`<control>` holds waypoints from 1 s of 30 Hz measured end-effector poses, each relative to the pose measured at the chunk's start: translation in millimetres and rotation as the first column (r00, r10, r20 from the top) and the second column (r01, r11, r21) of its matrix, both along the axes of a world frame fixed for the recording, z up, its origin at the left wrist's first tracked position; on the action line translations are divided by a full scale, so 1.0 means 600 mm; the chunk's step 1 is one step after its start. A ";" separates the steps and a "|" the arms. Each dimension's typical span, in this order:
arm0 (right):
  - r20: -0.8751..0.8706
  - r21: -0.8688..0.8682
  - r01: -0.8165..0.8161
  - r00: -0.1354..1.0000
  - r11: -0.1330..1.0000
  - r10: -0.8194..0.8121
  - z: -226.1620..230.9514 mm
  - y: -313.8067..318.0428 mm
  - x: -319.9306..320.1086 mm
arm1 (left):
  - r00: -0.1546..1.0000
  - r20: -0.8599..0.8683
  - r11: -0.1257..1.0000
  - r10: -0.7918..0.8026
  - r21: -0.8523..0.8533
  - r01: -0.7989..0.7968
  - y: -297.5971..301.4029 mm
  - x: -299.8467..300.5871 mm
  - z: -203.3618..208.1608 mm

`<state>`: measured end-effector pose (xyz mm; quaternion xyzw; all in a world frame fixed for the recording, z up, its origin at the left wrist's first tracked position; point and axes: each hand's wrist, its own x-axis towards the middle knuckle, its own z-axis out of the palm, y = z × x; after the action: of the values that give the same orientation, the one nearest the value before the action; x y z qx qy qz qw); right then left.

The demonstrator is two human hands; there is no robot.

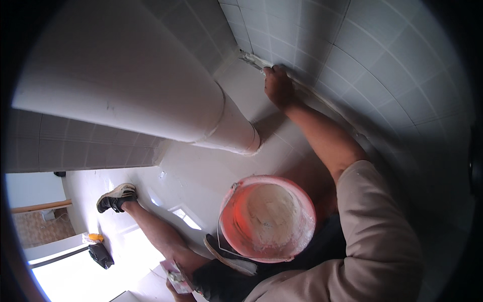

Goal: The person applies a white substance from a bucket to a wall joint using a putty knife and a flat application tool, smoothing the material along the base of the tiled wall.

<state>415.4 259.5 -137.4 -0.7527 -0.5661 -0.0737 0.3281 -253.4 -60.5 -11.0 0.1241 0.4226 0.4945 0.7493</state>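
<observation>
My right hand (279, 86) reaches to the far corner, fingers closed at the joint between the tiled wall (372, 65) and the floor. What looks like a thin grey putty knife (250, 61) sticks out past the fingers along that joint; its handle is hidden in my hand. White paste lines the joint nearby. At the lower edge, my left hand (180, 296) grips a flat, pinkish-white thing with greenish patches (176, 278), its kind unclear. Between my legs stands a red bucket (233, 216) with a wire handle, holding pale, paste-like material (271, 211).
A thick white pipe (196, 110) rises from the floor left of my right hand. My shoe (116, 197) rests on the glossy floor at left. Beyond it lie a black bag (101, 255) and a yellow item (93, 237) by a bright opening.
</observation>
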 end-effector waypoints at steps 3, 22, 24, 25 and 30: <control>0.074 0.020 0.051 0.996 0.999 -0.052 -0.019 0.060 -0.013 | 0.991 -0.078 0.991 0.113 -0.061 -0.118 -0.056 -0.075 -0.021; 0.030 -0.019 0.187 0.982 0.982 -0.186 -0.033 0.073 -0.007 | 0.997 0.068 0.998 0.038 0.051 -0.042 -0.011 -0.050 -0.067; 0.026 0.038 0.170 0.985 0.985 -0.171 -0.029 0.052 -0.019 | 0.996 0.073 0.997 0.044 0.054 -0.048 -0.009 -0.043 -0.065; 0.023 0.097 0.154 0.987 0.983 -0.157 -0.026 0.047 -0.021 | 0.996 0.071 0.997 0.047 0.055 -0.051 -0.008 -0.040 -0.062; -0.014 0.002 0.137 0.991 0.991 -0.137 -0.034 0.090 -0.011 | 0.994 0.105 0.997 0.030 0.067 -0.038 0.006 -0.018 -0.065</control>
<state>408.5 313.8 -157.8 -0.7896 -0.5109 -0.0918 0.3271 -264.0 -57.0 -49.9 0.1169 0.3677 0.5274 0.7570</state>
